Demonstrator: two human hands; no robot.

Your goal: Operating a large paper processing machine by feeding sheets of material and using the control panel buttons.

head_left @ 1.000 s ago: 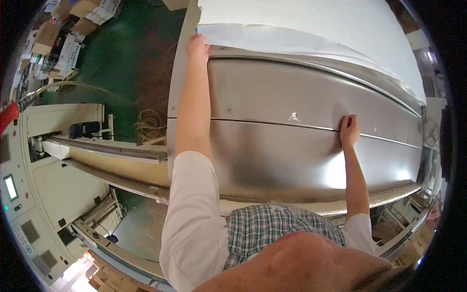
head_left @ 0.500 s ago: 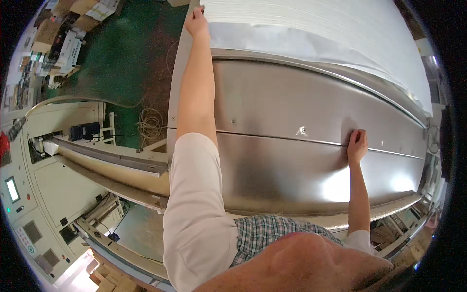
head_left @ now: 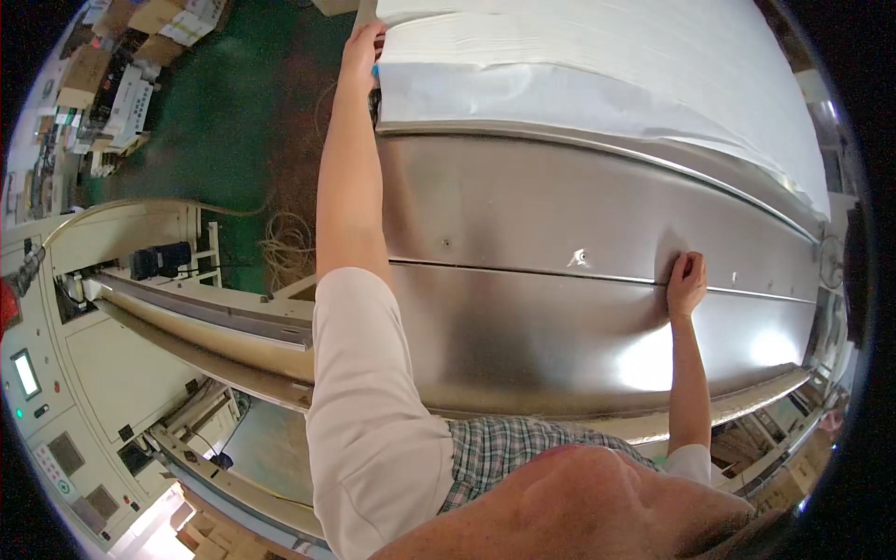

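A thick stack of white, cloth-like sheets (head_left: 579, 42) fills the far part of the metal machine, with a smoother white layer (head_left: 504, 89) along its near edge. My left hand (head_left: 362, 51) reaches far forward to the stack's left edge. Its fingers are slightly apart and bent against the side of the stack; their tips are partly hidden. Just below that hand a small blue spot shows. Closer to me, my right hand (head_left: 687, 283) rests on the brushed metal panel (head_left: 523, 205) by its seam, fingers curled in with nothing visible in them.
At left stands a pale machine cabinet (head_left: 93, 364) with a small screen and buttons. A long rail (head_left: 205, 303) runs from it toward me. Coiled cable (head_left: 287, 238) lies on the green floor (head_left: 233, 103). Cardboard boxes (head_left: 84, 75) sit at the far left.
My left hand has shifted left and slightly nearer, turning from a closed grip at the stack's corner to lie along its side. The right hand stays nearly still.
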